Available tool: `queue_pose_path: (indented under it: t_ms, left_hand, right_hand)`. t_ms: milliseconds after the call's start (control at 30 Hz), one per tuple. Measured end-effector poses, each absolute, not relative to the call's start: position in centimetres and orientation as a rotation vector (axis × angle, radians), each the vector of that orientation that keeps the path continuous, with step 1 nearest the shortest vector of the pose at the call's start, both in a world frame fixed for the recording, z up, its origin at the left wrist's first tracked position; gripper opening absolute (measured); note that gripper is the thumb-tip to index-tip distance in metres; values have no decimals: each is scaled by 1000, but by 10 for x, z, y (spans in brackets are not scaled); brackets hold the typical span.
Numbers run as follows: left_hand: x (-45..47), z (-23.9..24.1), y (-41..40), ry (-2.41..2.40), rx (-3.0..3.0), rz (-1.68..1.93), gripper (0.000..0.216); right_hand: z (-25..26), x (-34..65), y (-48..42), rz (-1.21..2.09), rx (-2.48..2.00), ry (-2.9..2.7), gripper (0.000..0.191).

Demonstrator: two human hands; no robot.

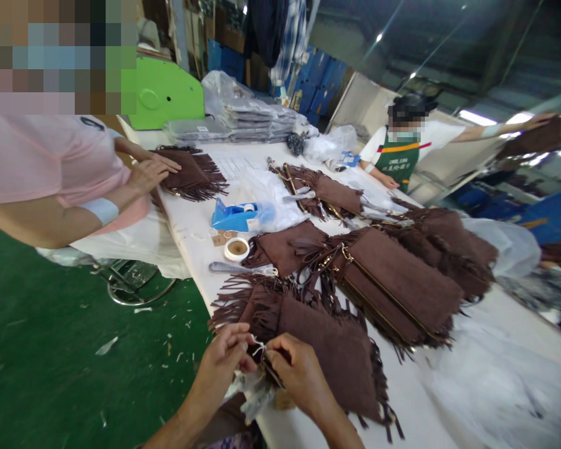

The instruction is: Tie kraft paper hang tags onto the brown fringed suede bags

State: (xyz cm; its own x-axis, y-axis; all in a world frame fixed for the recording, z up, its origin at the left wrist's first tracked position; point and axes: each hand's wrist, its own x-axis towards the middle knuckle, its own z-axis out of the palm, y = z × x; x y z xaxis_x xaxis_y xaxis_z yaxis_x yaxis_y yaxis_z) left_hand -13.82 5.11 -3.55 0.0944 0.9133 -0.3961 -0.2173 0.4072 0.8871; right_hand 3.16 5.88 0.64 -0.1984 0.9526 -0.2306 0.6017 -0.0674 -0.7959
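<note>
My left hand [224, 362] and my right hand [295, 369] meet at the near edge of a brown fringed suede bag [327, 343] lying on the white table [196, 237]. Both hands are closed in a pinch on a thin white string [258, 347] at the bag's edge, fingertips almost touching. Below them a crumpled clear plastic piece [255, 393] hangs off the table edge.
A stack of more brown fringed bags [393, 280] lies beyond. Scissors [243, 269], a tape roll [236, 249] and a blue tape dispenser [234, 216] sit mid-table. A person in pink [51, 168] handles a bag at left. Another person in a green apron [397, 159] stands opposite. Green floor lies at left.
</note>
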Motion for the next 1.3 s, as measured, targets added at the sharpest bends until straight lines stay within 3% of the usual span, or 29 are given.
queue_pose_path:
  t_ms: [67,200,433,600,767,900,1000,1100,1200,1300]
  left_hand:
    - [-134,-40,48,1116,806,890,36]
    - [-127,-42,48,1197,926,775,15]
    - [-134,-38,53,1180,942,802,25]
    - [-135,-35,52,919,710,737,26]
    - [-142,-29,52,783,537,740,19]
    - [-154,-27,46,714,548,650,29]
    - [-162,-28,40,760,585,548,40]
    - [-165,-30,33,813,638,497,52]
    - [-165,-32,29,848,695,528,62]
    - [-164,-33,26,834,750,536,70]
  right_hand:
    - [6,33,59,1211,-1650,-1758,15]
    - [6,32,58,1200,-1631,-1756,15]
    - [5,33,52,838,-1785,-1948,15]
    - [6,40,33,790,-1804,-2002,18]
    - [1,48,-3,670,-1788,-2074,43]
    - [-4,43,-11,686,-1815,-2020,26]
    - [-5,37,-3,780,-1819,-1859,15]
    - [-8,35,6,1139,-1771,-1530,9]
    - [-14,34,10,1456,-1667,-1103,17]
    - [-16,32,11,1560,-1588,-789,25]
